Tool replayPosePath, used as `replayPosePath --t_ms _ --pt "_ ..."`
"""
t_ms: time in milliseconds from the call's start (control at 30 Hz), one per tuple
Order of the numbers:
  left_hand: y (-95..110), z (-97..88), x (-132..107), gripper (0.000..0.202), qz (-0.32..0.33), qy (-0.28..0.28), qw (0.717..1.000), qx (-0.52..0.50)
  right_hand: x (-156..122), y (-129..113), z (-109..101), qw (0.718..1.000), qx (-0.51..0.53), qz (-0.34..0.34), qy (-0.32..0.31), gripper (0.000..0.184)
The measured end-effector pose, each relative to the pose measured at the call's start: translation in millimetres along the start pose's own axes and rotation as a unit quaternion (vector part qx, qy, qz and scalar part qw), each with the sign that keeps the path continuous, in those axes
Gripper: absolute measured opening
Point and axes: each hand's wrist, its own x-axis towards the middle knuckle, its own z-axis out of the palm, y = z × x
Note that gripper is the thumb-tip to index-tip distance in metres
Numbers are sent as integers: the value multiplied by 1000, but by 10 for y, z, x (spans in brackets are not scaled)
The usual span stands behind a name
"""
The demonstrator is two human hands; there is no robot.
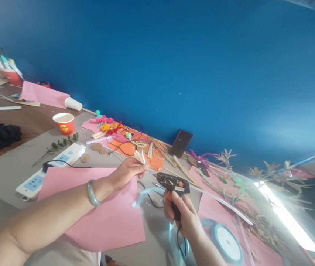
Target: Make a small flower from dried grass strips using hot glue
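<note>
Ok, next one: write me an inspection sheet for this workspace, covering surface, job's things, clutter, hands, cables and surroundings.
Surface: grey tabletop, partly covered by a pink sheet.
Job's things: black glue gun; small pale piece, details unclear.
Clutter: red paper cup, orange paper, ribbon roll.
Hands: left hand pinches the pale piece; right hand grips the gun's handle.
Cables: cord below the handle; black cable at the power strip; whether they join is unclear.
Surroundings: blue wall, phone near its foot.

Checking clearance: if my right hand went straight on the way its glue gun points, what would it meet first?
Probably your left hand: the glue gun in your right hand points toward it, though depth is unclear.
</note>
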Motion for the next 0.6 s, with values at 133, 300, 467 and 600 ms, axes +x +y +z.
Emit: replayPosePath --t_ms 133,300,467,600 --pt "6 -14 6 26 0 1 1000 -6 -10 -28 14 1000 -21 12 -4 40" --pt "29 -5 4 29 2 2 1000 -6 -14 -36 5 1000 -24 12 0 40" --pt "55 19 -9 32 -10 12 1000 8 -5 -20 -13 1000 -19 -7 11 40" --pt "49 23 -12 35 -7 25 1000 13 -2 -6 0 999 -23 -17 19 41"
